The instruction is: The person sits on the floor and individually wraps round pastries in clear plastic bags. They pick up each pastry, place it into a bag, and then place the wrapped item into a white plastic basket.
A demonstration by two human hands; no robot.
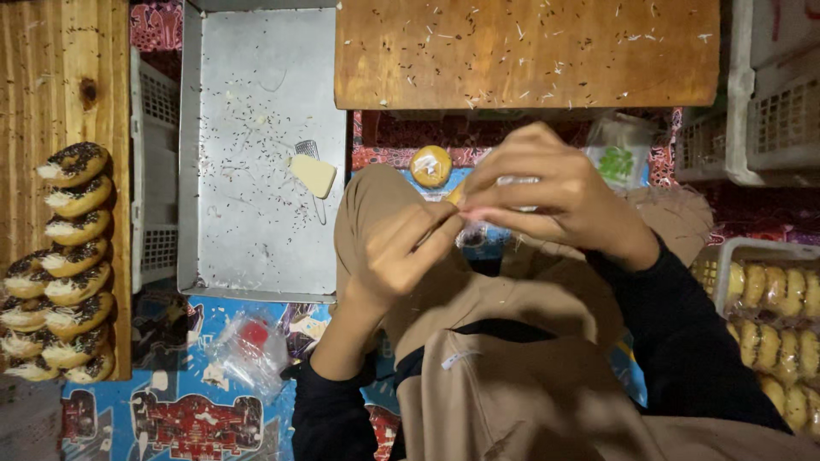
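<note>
My left hand (397,248) and my right hand (547,201) meet above my lap, fingers pinched on a small clear plastic wrapper (517,181) with something yellow-orange inside; most of it is hidden by my fingers. Just beyond my hands, a plain round pastry (430,166) lies on the patterned mat. A clear plastic bag with a green mark (618,154) stands behind my right hand.
A metal tray (256,111) holds a pale scraper (313,175) and scattered sprinkles. Left, a wooden board (51,85) carries several chocolate-sprinkled doughnuts (73,239). A second wooden board (525,51) lies ahead. A white crate of plain pastries (769,316) sits right. Loose plastic bags (248,346) lie near left.
</note>
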